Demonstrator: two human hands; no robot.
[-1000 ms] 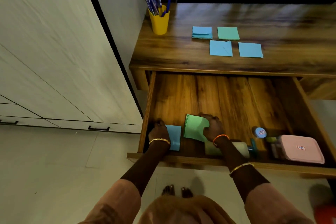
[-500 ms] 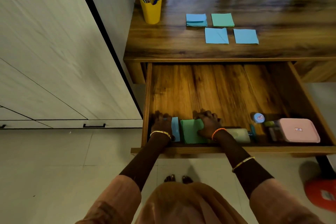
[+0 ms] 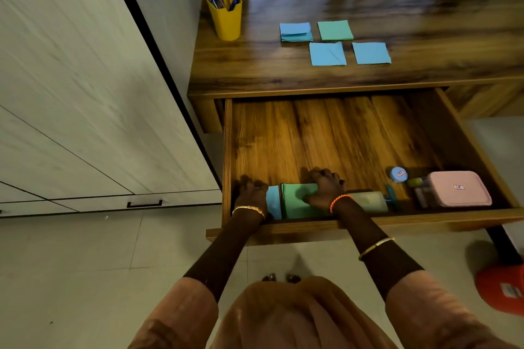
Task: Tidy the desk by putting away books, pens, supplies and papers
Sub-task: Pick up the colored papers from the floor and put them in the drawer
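The desk drawer (image 3: pixel 368 224) stands pulled out, and both my hands are inside at its front left. My left hand (image 3: pixel 251 193) holds the left edge of a blue paper (image 3: pixel 274 202), fingers curled. My right hand (image 3: pixel 323 189) grips a green paper stack (image 3: pixel 296 202) lying right beside the blue one. On the desk top (image 3: pixel 425 22) lie a blue paper stack (image 3: pixel 295 32), a green square (image 3: pixel 335 30) and two blue squares (image 3: pixel 327 54) (image 3: pixel 371 53). A yellow cup (image 3: pixel 226 20) with several pens stands at the desk's far left.
In the drawer's front right lie a pale bottle (image 3: pixel 368 201), a small blue round tin (image 3: pixel 398 174) and a pink lidded box (image 3: pixel 459 188). A white cabinet (image 3: pixel 85 122) runs along the left. An orange object (image 3: pixel 502 289) sits on the floor at the right.
My right hand has brought the green stack down flat against the drawer's front, beside the blue paper. My left hand has stayed on the blue paper.
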